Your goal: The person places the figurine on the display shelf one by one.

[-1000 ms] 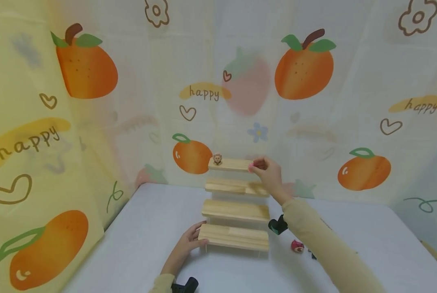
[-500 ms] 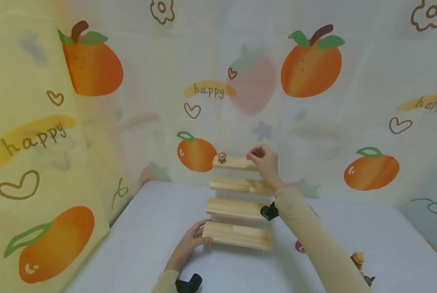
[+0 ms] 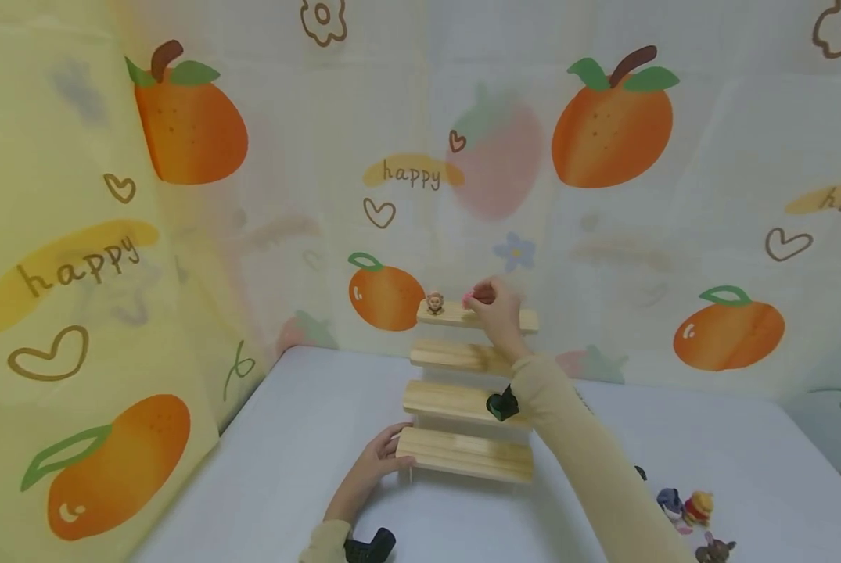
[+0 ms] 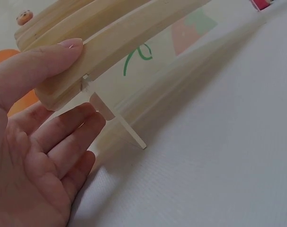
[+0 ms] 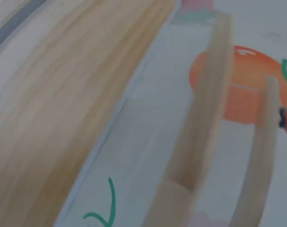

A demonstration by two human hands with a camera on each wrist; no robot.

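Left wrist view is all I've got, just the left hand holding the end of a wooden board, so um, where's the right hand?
Observer: Head view shows the right hand up at the top board of the stepped shelf.
Operator: Okay, is it holding something?
Observer: Yes, it pinches a small pink thing; I can't tell whether that touches the board.
Operator: Anything off to the right, past that arm?
Observer: Yes, beyond the right sleeve, a yellow-and-red figure sits on the table beside a grey-blue figure.
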